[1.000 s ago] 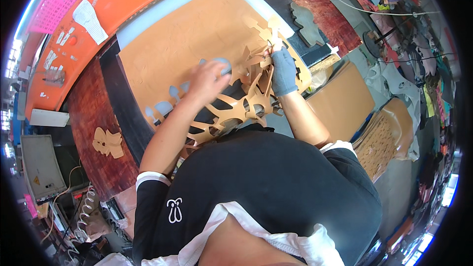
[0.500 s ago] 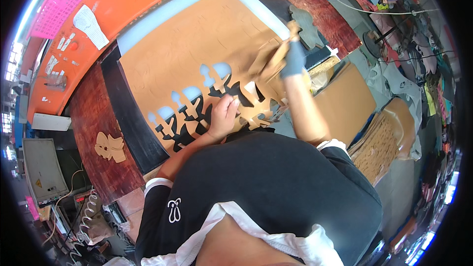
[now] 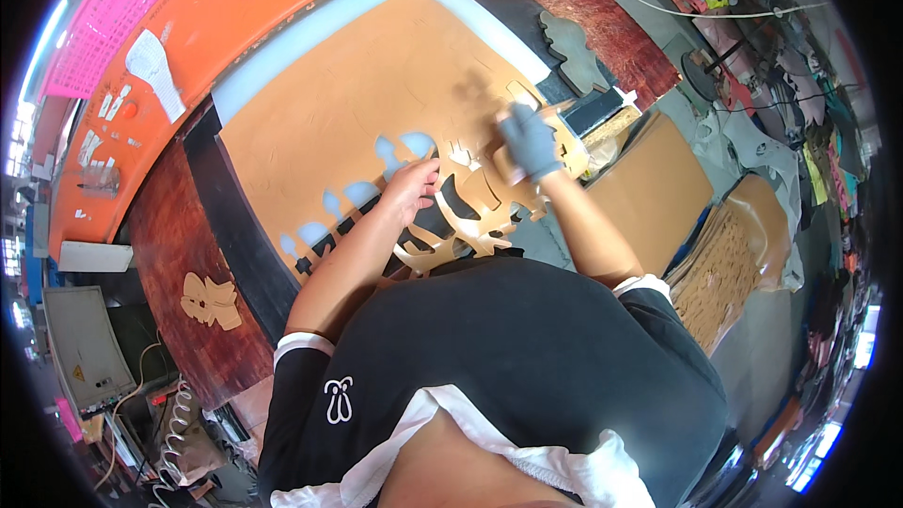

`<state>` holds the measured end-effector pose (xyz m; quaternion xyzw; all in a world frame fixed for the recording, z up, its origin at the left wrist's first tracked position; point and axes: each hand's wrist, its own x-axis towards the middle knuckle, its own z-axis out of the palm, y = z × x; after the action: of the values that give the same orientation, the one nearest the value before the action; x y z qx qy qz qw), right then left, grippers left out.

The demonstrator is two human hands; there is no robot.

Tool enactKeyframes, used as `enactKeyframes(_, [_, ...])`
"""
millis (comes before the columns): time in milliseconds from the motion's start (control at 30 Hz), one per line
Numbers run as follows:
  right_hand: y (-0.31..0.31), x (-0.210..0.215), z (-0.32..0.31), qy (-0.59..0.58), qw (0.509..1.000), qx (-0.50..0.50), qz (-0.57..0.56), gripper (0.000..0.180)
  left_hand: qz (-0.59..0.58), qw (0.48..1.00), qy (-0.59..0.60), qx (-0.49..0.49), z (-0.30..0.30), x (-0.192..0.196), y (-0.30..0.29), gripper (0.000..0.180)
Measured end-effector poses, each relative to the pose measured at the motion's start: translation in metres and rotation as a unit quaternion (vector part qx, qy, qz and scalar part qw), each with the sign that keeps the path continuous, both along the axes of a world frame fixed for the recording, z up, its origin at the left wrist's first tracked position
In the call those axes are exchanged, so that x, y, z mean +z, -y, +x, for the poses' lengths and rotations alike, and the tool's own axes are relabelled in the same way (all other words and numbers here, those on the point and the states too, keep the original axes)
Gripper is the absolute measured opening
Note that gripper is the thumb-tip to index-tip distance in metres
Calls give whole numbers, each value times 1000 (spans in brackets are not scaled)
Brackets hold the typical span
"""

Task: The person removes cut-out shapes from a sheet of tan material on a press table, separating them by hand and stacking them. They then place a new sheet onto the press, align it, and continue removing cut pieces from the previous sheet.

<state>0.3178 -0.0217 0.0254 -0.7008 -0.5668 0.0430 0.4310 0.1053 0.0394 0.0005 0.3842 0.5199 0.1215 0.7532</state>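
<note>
Now your bare left hand has curled fingers | your grey-gloved right hand is blurred | either grip, cannot tell | tan leather-like sheet lies on white board, its middle ahead-left of both, nearer the left.

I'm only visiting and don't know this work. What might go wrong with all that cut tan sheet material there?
The narrow tan strips between the cut-outs look thin, so they might tear if the left hand or the gloved right hand tugs hard. Those strips also lie close to the dark shirt, so one could perhaps snag on it.
</note>
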Motion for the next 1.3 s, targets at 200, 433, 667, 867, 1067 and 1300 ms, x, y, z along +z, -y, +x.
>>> enactKeyframes(200, [-10, -47, -18, 14, 999, 43, -22, 25, 67, 987, -63, -133, 28, -5, -8, 40])
enactKeyframes(433, [-11, -26, -25, 4, 996, 24, -81, 26, -71, 985, 138, 74, 29, -15, -6, 38])
enactKeyframes(667, [-6, -12, -16, 48, 991, 32, -121, 24, -144, 949, 260, 104, 34, -41, -14, 25])
enactKeyframes(867, [0, -10, -35, 78, 987, 59, -128, 28, -174, 935, 281, 130, 40, -47, -12, 19])
enactKeyframes(1067, [4, -15, -34, 16, 982, 71, -172, 44, -123, 942, 293, 109, 39, -39, -2, 19])
enactKeyframes(1300, [-3, -19, -29, -65, 980, 58, -180, 45, -140, 930, 320, 110, 40, -34, 1, 23])
